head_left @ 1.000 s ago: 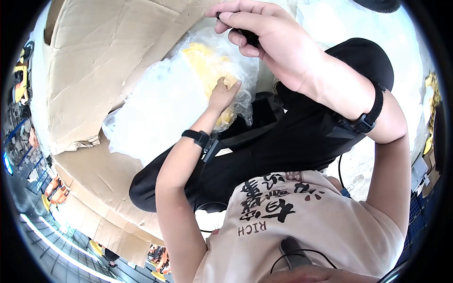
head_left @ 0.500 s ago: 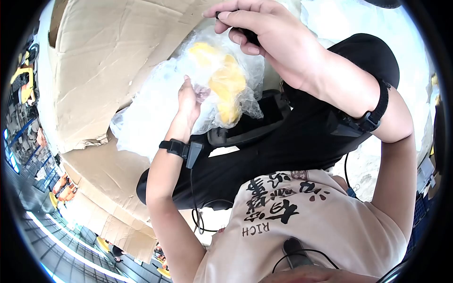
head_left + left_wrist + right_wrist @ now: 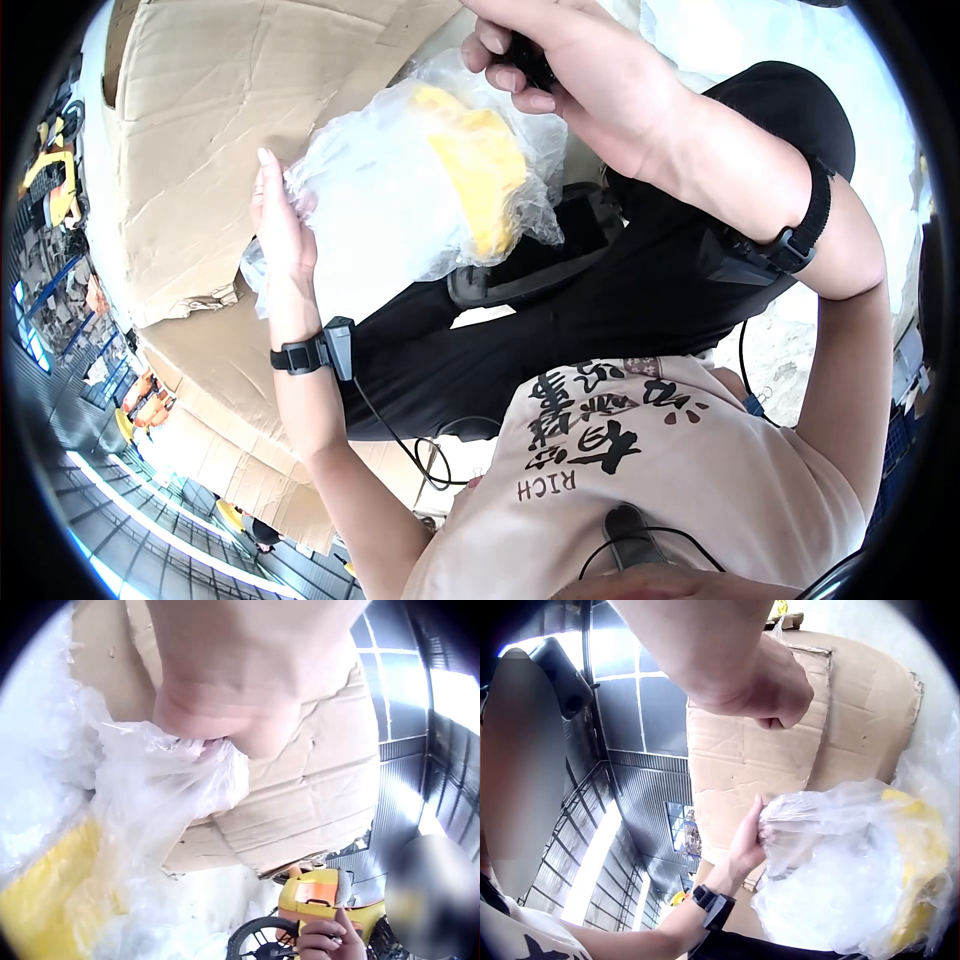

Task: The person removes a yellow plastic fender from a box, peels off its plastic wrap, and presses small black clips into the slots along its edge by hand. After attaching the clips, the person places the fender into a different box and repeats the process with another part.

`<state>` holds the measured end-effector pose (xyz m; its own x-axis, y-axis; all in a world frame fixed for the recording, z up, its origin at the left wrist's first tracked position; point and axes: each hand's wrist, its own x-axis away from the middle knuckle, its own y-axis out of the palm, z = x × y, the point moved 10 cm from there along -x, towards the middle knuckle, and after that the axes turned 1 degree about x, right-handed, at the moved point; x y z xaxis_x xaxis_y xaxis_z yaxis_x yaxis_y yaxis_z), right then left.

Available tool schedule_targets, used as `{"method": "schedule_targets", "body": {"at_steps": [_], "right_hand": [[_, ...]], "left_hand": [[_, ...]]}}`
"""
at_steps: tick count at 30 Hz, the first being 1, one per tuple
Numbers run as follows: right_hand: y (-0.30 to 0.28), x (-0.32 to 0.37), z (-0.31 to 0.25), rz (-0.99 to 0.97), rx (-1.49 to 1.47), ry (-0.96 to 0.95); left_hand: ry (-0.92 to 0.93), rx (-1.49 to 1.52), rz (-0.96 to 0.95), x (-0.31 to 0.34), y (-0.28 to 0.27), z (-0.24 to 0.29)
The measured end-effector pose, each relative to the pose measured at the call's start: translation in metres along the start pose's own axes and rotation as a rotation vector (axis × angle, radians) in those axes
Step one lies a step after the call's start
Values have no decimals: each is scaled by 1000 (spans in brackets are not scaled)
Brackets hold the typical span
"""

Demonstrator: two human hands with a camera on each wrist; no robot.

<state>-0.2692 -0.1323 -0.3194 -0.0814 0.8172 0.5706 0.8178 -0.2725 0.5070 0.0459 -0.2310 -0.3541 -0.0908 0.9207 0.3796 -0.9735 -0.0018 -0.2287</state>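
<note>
A clear plastic bag (image 3: 370, 185) with a yellow patch (image 3: 480, 160) spreads over the lap area in the head view. My left hand (image 3: 283, 220) grips its left edge, and the film bunches at the fingers in the left wrist view, where the bag (image 3: 180, 776) stretches away from the hand. Raised above the bag's far side, my right hand (image 3: 590, 85) has its fingers curled round a small black object (image 3: 530, 62), whose kind I cannot tell. In the right wrist view, the right hand (image 3: 780, 686) appears above the left hand (image 3: 746, 840).
Large cardboard sheets (image 3: 220, 120) stand and lie along the left side. A dark open-topped container (image 3: 540, 265) sits between the bag and the crossed legs in black trousers (image 3: 600, 300). A thin cable (image 3: 410, 450) hangs from the left wrist camera.
My left hand has moved left from the yellow patch to the bag's left edge, drawing the film out flatter. The right hand stays raised, shifted slightly, still holding the black object.
</note>
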Motion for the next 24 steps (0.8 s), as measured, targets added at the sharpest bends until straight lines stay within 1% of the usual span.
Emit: {"method": "schedule_targets", "body": {"at_steps": [1,2,4,5,7,8,9,10,11,12,14,15,17,20,21,23,24], "right_hand": [[-2,-1,2,0,0,0],[-4,-4,6,-3,5,7],[-4,-6,11,-8,11,18],[0,-5,8,-46,26,-15],[4,-3,6,-80,44,-38],[4,-2,6,-63,50,-22],[4,-2,7,-47,55,-7],[5,-2,7,-53,56,-3],[3,-2,8,-24,83,7],[1,-3,8,6,109,12],[5,-2,6,-22,75,-8],[8,-1,6,-47,44,-22],[7,-2,7,-52,35,-39],[8,-3,1,-60,32,-78],[6,-3,-1,-53,35,-94],[3,-4,0,-66,36,-108],[4,-3,1,-88,45,-117]], "left_hand": [[61,25,-41,2,5,16],[58,24,-40,4,8,25],[663,-305,206,39,11,99],[659,-304,204,52,18,100],[1044,-304,118,114,41,122],[1205,-639,-194,133,83,110],[969,-798,-407,137,121,78],[718,-919,-586,135,142,29],[502,-1119,-731,134,150,-28],[247,-1344,-872,134,150,-87],[134,-1552,-1044,141,152,-149],[145,-1554,-1041,137,157,-161],[124,-1649,-1243,147,158,-193],[162,-1571,-1175,140,154,-203],[167,-1577,-1175,136,147,-192],[325,-1427,-1094,133,131,-125],[251,-1386,-1053,130,119,-96]]}}
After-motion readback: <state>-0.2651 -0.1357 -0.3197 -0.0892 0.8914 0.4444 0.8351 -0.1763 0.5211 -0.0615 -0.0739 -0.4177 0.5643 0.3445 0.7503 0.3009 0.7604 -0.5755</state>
